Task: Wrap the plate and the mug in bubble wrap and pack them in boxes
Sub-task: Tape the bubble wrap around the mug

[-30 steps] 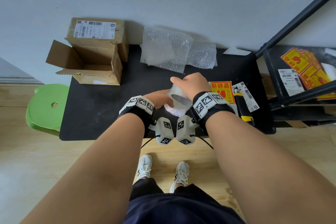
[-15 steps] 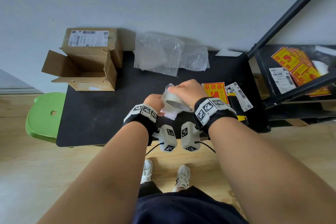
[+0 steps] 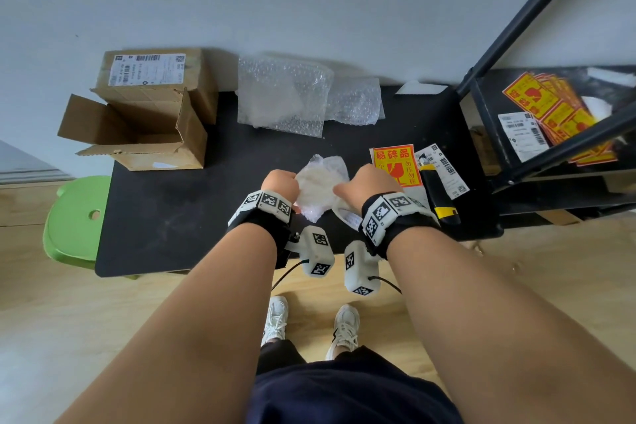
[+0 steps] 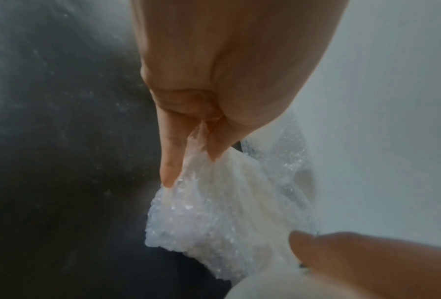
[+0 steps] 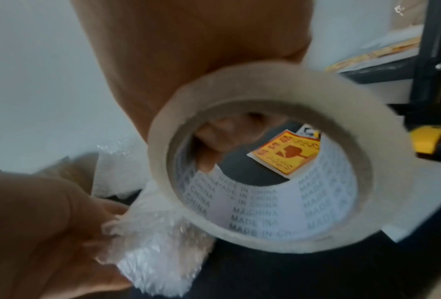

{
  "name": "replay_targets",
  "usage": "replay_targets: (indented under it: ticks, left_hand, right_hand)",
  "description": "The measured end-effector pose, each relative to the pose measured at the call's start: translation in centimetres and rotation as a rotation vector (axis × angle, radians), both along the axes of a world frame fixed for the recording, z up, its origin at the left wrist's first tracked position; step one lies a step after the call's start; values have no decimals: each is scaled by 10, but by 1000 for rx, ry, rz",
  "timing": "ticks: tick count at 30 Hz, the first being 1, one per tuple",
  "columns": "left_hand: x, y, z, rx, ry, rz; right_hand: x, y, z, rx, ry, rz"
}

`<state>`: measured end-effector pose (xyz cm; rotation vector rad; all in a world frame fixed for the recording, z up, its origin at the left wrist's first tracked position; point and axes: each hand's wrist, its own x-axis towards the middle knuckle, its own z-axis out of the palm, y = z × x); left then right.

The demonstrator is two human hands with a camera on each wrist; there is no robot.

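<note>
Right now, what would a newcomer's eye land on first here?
The two hands at the table's near edge: the left hand pinches a bubble-wrapped bundle, and the right hand holds a tape roll. Next, the open cardboard box at far left.

Tape roll (image 5: 278,153) went from on top of the bundle (image 3: 318,188) down to its right side in the right hand (image 3: 370,184); left hand (image 3: 279,184) now pinches the wrap's edge.
</note>
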<state>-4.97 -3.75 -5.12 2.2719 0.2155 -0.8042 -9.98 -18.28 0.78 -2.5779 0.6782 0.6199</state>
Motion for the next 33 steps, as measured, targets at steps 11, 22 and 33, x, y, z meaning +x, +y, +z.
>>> replay_targets:
  ticks: [11,22,33]
  left_hand:
    - [9,2,-4,-193,195,249]
    - [-2,-13,-13,-41,178,72]
    - [11,3,-1,-357,192,640]
  right_hand:
    - [-3,-5,-22,-17,34,-50]
    - [-5,-24,-31,87,51,-115]
    - [4,-32,-9,376,-44,-171]
